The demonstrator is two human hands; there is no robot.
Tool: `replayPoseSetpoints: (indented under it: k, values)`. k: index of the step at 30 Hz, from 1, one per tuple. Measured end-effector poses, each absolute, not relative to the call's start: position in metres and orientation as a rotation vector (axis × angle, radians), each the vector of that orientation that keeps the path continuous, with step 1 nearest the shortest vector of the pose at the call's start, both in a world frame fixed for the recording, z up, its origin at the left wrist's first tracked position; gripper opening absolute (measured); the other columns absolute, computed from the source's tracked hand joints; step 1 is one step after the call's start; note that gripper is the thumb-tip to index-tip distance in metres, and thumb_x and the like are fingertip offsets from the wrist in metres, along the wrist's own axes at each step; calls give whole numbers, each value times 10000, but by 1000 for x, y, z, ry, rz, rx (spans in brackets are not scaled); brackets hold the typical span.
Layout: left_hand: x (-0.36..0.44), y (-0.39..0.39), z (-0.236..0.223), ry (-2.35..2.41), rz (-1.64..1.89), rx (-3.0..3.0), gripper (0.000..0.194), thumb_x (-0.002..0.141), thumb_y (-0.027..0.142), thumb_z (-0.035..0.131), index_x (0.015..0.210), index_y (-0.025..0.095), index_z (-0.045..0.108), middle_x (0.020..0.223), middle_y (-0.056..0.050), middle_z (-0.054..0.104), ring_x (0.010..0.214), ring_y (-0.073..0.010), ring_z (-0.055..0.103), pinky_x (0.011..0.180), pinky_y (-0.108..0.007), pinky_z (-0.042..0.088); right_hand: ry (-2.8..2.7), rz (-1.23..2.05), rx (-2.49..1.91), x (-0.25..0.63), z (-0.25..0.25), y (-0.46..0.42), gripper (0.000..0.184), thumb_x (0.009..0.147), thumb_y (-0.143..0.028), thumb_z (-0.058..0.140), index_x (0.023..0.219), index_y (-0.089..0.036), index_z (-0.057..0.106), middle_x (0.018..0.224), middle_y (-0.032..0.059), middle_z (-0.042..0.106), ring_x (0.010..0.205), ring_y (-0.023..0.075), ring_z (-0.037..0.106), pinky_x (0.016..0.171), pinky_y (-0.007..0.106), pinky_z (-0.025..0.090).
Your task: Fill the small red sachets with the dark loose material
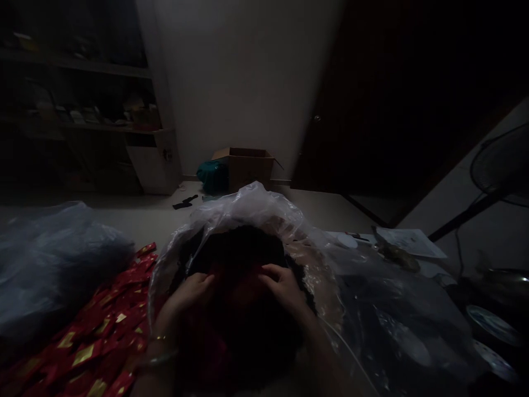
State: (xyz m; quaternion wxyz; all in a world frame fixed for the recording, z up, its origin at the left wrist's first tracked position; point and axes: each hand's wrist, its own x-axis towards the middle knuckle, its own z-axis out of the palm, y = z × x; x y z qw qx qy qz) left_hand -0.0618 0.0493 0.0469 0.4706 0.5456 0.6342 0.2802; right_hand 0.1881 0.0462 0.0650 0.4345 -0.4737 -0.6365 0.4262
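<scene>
I see a clear plastic bag [252, 207] gaping open beside a red-and-gold printed sheet [99, 331]. Inside its mouth, the left hand [192, 292] and right hand [283, 286] sit apart on dark red cloth [235, 281]; I cannot tell whether either grips.

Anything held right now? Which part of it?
The left hand and right hand are both on the upper part of a dark red bundle inside a clear plastic bag. Too dark to tell whether either grips it.
</scene>
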Motion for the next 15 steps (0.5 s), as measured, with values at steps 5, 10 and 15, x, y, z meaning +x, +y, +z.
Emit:
replayPoseSetpoints:
  k: [5,10,15]
  values:
    - [-70,51,57,1933,626,1504,416,734,503,567,937,164,695,938,-125,716,930,-278,636,722,-282,437,-1575,1102,-1191,191,63,49,345,676,-237,663,1018,-204,682,959,34,714,872,216,649,800,338,512]
    - [-19,43,66,1267,859,1499,442,717,421,600,1080,179,670,1113,-61,691,1008,-257,604,817,-291,455,-1646,1034,-1184,180,56,47,320,726,-217,627,1040,-218,689,1028,46,706,948,225,640,870,361,492]
    - [10,41,53,1185,877,1509,355,745,420,527,805,133,726,770,-40,732,711,-212,613,620,-258,443,-1868,563,-1150,174,39,50,359,800,-166,558,1149,-202,636,974,80,686,899,217,626,815,361,512]
